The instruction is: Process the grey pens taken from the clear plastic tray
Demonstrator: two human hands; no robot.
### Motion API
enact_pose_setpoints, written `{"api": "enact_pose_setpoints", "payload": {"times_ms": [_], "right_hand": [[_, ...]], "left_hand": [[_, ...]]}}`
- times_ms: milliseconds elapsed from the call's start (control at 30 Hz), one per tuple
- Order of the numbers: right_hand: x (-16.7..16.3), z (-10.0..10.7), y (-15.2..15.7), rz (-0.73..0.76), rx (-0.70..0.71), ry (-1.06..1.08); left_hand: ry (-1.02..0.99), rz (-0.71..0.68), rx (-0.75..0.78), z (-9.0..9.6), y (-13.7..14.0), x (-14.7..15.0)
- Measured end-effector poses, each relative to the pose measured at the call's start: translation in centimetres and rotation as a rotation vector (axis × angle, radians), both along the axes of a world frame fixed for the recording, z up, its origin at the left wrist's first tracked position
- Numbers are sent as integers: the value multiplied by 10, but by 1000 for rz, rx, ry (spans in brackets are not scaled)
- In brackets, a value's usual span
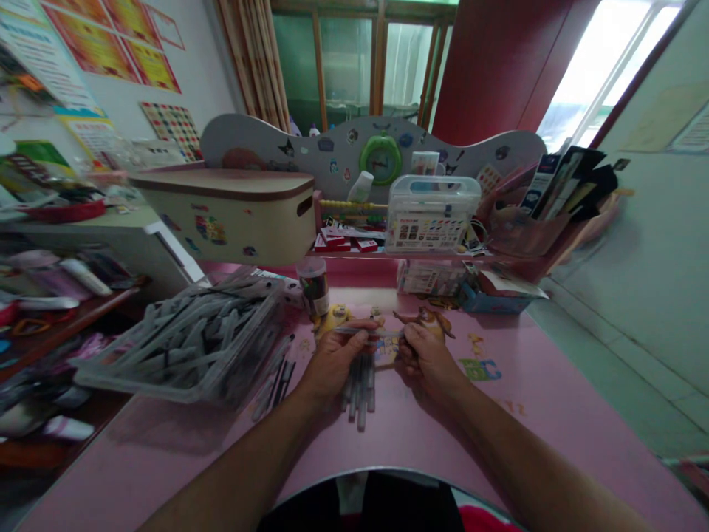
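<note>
Above the pink desk, my left hand (346, 343) and my right hand (422, 349) face each other, both with fingers closed. Between them lies a thin, translucent grey pen (388, 334), level and gripped near each end. Whether it has a cap is too blurred to tell. Just below my left hand, several grey pens (361, 391) lie side by side on the desk, pointing toward me. Further left, dark and clear pens (281, 383) rest beside a clear plastic bin (202, 388), which is heaped with grey pens (191, 332).
A shelf at the back carries a lidded cream box (249, 222), a green clock (380, 160) and a clear marker case (433, 214). Beneath it stand a round tub (313, 287) and a blue box (495, 297). The pink desk (554, 399) extends right.
</note>
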State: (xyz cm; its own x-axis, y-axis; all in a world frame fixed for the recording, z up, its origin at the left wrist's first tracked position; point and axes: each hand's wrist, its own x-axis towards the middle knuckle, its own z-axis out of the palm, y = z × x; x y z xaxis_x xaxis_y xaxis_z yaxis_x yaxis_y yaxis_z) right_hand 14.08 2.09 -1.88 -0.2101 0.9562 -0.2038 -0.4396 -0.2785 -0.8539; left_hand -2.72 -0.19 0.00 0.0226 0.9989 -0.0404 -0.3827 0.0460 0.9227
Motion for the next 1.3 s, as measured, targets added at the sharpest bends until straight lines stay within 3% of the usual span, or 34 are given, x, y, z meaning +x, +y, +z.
{"api": "enact_pose_setpoints", "payload": {"times_ms": [233, 467, 633, 733, 900, 1100, 1300], "right_hand": [[-1, 6, -6, 13, 103, 68], [3, -6, -4, -9, 56, -155], [1, -3, -5, 61, 98, -43], [-1, -2, -6, 17, 70, 14], [1, -6, -5, 6, 98, -175], [1, -2, -5, 28, 54, -10], [0, -11, -2, 35, 74, -159]], "left_hand": [[-29, 21, -14, -4, 8, -4], [-25, 21, -16, -6, 7, -3], [-42, 30, -23, -2, 7, -3], [-57, 38, -43, -1, 6, -3], [-41, 36, -34, -3, 7, -3], [-33, 44, -38, -4, 8, -4], [-14, 42, -39, -3, 7, -4]]}}
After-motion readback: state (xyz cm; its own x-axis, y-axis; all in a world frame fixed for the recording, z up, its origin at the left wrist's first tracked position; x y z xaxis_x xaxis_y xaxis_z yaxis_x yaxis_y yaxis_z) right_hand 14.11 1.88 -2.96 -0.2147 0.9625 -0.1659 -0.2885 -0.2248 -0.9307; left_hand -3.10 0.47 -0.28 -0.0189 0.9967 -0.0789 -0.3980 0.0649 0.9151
